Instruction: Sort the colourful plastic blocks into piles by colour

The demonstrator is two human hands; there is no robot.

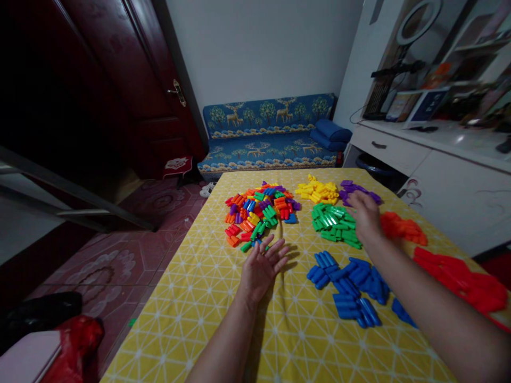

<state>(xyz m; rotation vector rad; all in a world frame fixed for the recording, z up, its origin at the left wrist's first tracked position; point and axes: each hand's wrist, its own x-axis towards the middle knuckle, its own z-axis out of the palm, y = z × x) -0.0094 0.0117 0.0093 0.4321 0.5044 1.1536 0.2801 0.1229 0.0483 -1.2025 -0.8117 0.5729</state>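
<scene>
My left hand (261, 268) lies palm up with its fingers spread and nothing in it. It is just in front of a mixed pile of short plastic tube-like pieces (255, 210) in red, orange, green, blue, yellow and purple. Stretched out to the far right, my right hand (366, 215) hovers at the purple pieces (349, 187); its fingertips are blurred and partly hidden, so I cannot make out whether they hold a piece. Around it are green pieces (335, 223), yellow pieces (318, 190), orange pieces (403, 227), blue pieces (351, 279) and red pieces (459, 276), each colour grouped separately.
A yellow patterned cloth (207, 298) covers the table. Beyond it is a blue sofa (267, 138) with deer on its cover. A white cabinet (459, 181) stands along the right side, a dark red door (131, 80) at the left. A small stool (178, 166) sits by the door.
</scene>
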